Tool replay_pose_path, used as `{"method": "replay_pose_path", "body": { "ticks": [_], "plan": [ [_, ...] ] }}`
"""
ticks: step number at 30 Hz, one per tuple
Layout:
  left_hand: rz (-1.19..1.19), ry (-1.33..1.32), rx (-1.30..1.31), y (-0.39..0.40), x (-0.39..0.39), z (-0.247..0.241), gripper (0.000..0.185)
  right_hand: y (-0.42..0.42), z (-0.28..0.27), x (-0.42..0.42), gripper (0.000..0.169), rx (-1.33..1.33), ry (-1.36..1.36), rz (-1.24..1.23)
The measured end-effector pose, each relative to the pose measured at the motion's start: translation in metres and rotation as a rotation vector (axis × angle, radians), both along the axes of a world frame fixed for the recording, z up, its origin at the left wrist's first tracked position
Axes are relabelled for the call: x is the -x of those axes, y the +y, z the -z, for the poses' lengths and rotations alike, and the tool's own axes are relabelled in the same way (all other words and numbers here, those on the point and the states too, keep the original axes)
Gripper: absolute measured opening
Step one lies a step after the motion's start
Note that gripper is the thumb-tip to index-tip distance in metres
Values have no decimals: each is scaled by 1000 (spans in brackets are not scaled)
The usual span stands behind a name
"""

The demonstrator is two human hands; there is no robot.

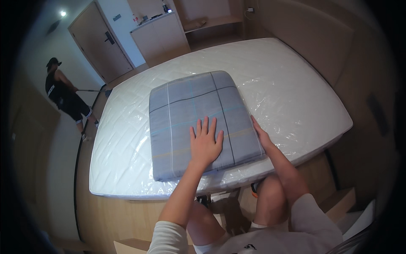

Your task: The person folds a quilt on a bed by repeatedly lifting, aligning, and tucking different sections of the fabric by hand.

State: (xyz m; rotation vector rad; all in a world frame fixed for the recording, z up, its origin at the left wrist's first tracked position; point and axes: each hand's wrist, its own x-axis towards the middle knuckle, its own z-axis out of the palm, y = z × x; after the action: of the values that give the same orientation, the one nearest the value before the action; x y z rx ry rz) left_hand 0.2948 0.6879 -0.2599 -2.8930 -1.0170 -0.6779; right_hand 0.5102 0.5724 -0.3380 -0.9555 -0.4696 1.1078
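Observation:
A folded grey plaid quilt or blanket [196, 104] with white, dark, blue and yellow lines lies on a white mattress [120, 127] wrapped in clear plastic. My left hand [206, 143] rests flat on the top of the folded cloth near its front edge, fingers spread. Against the right side of the bundle lies my right hand [261, 135], its fingers pointing away from me along the edge; part of it faces away, and it grips nothing that I can see.
At the left a person [63, 92] in dark clothes holds a long-handled tool [92, 90] near the mattress corner. Beyond the bed are a closed door [100, 43] and a cabinet [161, 36] with bottles on top. Open cardboard flaps [341, 204] stand at the lower right.

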Motion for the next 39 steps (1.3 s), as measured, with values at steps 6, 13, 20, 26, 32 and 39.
{"method": "replay_pose_path", "body": {
  "ticks": [6,13,20,26,32,39],
  "plan": [
    [-265,265,-411,50,14,98,53,95,-60,129,66,338,-1579,101],
    [-346,-215,26,12,58,-9,48,-12,-34,-14,64,150,-315,96],
    [-865,-1085,525,9,264,116,54,-85,6,99,81,65,-996,241],
    [-573,-777,421,-2,236,119,40,-76,-21,96,103,86,-1450,413],
    [-465,-648,122,-22,197,90,66,-71,-24,110,105,72,-1563,575],
    [245,-868,377,-78,62,-57,111,-65,-17,130,98,279,-1583,724]
  ]
}}
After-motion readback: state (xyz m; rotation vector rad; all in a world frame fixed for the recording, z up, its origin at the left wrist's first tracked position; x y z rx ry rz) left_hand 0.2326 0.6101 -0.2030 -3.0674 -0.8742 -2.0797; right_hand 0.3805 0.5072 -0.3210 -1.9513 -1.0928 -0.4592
